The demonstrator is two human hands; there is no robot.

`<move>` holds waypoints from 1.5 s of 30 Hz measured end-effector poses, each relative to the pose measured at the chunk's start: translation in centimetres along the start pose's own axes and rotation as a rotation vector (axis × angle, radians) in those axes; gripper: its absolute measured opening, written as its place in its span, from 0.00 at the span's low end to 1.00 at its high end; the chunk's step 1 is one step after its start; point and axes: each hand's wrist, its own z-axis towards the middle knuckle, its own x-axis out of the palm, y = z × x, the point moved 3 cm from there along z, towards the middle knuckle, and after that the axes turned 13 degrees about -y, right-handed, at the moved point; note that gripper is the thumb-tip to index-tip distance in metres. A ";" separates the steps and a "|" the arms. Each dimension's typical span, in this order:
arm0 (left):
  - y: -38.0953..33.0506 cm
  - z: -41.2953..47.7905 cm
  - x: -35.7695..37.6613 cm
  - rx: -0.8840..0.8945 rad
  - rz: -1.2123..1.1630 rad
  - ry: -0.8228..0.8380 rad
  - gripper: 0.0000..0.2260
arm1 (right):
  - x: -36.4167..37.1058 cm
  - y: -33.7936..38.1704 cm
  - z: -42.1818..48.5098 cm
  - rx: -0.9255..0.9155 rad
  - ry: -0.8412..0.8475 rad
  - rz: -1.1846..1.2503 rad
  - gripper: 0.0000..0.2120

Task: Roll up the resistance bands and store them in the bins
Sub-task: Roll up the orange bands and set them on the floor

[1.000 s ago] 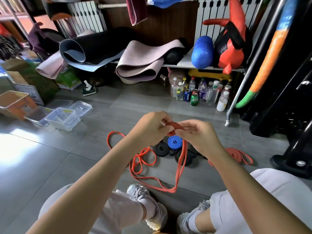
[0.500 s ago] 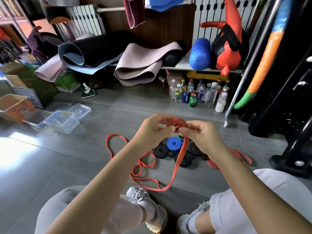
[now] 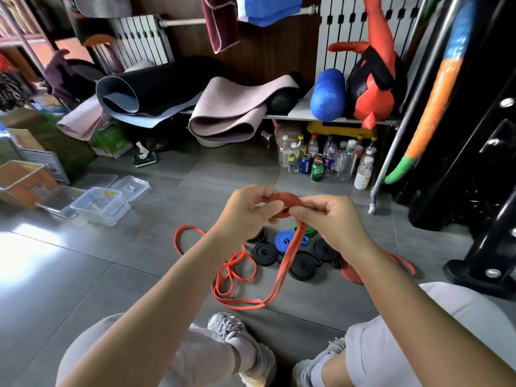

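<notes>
My left hand (image 3: 245, 216) and my right hand (image 3: 332, 219) both pinch a small coil of an orange-red resistance band (image 3: 287, 202) held above the floor. The band's loose tail (image 3: 282, 269) hangs down from the coil and trails in loops over the grey tiles to the left. Below the hands lie several rolled black bands (image 3: 301, 265), a rolled blue band (image 3: 287, 240) and a green one (image 3: 307, 231), partly hidden. Another red band (image 3: 402, 262) lies loose behind my right forearm. Clear plastic bins (image 3: 102, 205) stand at the left.
An orange-tinted bin (image 3: 22, 181) and loose lids (image 3: 129, 185) sit beside the clear bins. Bottles and cans (image 3: 324, 160) stand under a shelf holding rolled mats (image 3: 229, 113). A black machine base (image 3: 485, 269) stands at the right. My knees and shoes fill the bottom.
The coil between my fingers has grown wider as more band was wound on. The hanging tail has shortened slightly and its floor loops shifted.
</notes>
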 end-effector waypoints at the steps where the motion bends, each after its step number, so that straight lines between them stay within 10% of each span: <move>1: 0.2 -0.3 0.3 -0.041 -0.100 -0.011 0.04 | 0.2 -0.3 -0.1 0.026 -0.020 0.050 0.08; 5: 1.2 -1.5 1.5 -0.214 -0.406 0.021 0.05 | 0.6 -1.0 -0.7 0.049 -0.078 0.107 0.10; 10: 0.3 -0.1 0.4 0.196 0.448 0.117 0.09 | 0.1 -1.0 -0.4 -0.049 0.054 -0.247 0.06; 14: -1.4 0.9 -0.1 0.311 0.637 0.112 0.07 | 0.5 0.0 0.0 -0.088 0.030 -0.345 0.06; 27: 0.1 0.6 2.0 -0.311 -0.866 0.018 0.06 | 0.1 0.9 0.6 0.148 -0.142 0.345 0.07; 37: -3.5 2.8 -1.2 0.394 0.586 0.089 0.09 | -1.0 3.1 2.9 -0.218 0.159 -0.415 0.14; 45: -3.4 2.9 -1.7 0.086 -0.215 -0.134 0.06 | 0.0 0.6 2.5 0.068 0.074 0.056 0.07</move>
